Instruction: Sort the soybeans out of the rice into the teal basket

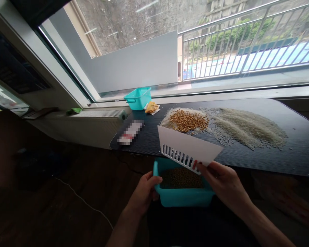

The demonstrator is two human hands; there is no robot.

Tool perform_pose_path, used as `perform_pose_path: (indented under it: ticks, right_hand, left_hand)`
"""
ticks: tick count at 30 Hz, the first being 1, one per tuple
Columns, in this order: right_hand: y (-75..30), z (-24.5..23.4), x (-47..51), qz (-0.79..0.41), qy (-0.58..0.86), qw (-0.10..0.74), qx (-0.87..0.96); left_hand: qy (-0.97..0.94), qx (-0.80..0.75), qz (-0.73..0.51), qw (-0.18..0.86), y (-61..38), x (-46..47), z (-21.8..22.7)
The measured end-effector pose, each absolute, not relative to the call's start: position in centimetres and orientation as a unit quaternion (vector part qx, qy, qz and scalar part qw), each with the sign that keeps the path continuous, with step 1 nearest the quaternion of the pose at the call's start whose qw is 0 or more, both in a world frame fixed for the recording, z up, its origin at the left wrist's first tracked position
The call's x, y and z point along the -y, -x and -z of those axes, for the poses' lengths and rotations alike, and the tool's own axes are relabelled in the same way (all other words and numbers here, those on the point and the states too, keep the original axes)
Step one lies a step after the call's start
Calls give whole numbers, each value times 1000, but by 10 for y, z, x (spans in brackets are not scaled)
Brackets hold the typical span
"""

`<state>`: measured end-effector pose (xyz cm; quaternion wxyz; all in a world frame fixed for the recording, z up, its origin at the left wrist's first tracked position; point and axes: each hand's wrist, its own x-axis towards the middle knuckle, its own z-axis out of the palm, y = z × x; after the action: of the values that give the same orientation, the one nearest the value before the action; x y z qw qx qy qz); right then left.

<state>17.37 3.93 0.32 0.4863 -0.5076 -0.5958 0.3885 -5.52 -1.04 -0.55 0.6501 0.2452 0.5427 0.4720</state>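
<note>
Nearest, the left hand [145, 188] pinches the left end of the near bin [185, 199], thumb over the rim and fingers curled outside, a grip that seems chosen to steady it. The bin sits just below the front edge of the table [302, 132], perhaps on the lap, though what bears it is lost in the dark; placed there, it could catch what comes over the edge. The load [181, 177] in it is shaded, small and round, probably beans.

Above the bin the right hand [225, 176] pinches the slotted card [187, 142] near its lower right corner, thumb and fingers closed on it. Held from that end, its plain side faces the table and its slots hang toward the bin; whether it touches the table I cannot tell.

Beyond it, the beans [189, 120] lie heaped on pale grains, with the rice [247, 128] spread to their right, the borders meeting loosely. The phone [130, 132], its face blurred, lies leftward, apart from the grains, likely to stay clean. Farther back, a snack [151, 107] rests on paper, presumably to spare it the table, beside the far bin [139, 99], set aside by the window
</note>
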Motion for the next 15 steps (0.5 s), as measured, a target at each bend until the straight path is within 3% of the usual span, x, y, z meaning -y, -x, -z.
perform_pose_path:
  ticks: [12,15]
  right_hand:
    - [-263,-13,-52,-176,680,484,522]
    - [-268,-7,-55,-169,673,493,525]
  left_hand:
    - [-249,-538,-466,657,48,7,5]
    - [-259,-540,-462,655,44,4,3]
